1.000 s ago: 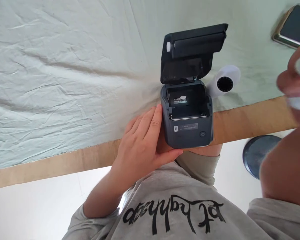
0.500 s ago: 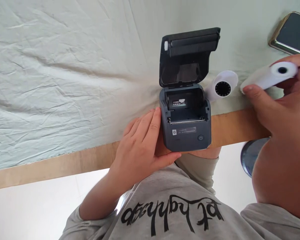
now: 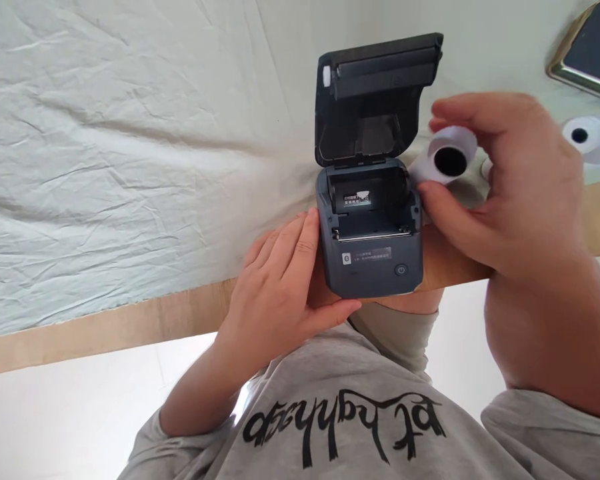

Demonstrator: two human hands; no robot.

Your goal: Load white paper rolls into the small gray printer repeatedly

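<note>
A dark grey label printer (image 3: 373,263) sits at the table edge, its lid (image 3: 365,133) raised and its paper bay (image 3: 365,210) holding no roll. My left hand (image 3: 280,280) lies along the printer's left side with fingers stretched out, the thumb at its front edge. To the printer's right is a white paper roll (image 3: 430,167) with a black core. My right hand (image 3: 510,173) is spread around that roll, thumb below and fingers above, with a gap showing above it. Behind this hand, a second white paper roll (image 3: 593,137) lies partly hidden on the cloth.
A pale green cloth (image 3: 155,133) covers the table, and a wooden edge strip (image 3: 130,321) runs along its front. At the upper right lies a phone-like device (image 3: 593,53) with a dark screen.
My right hand has let go of the roll at the far right and moved left, around the roll beside the printer. My left hand stays against the printer.
</note>
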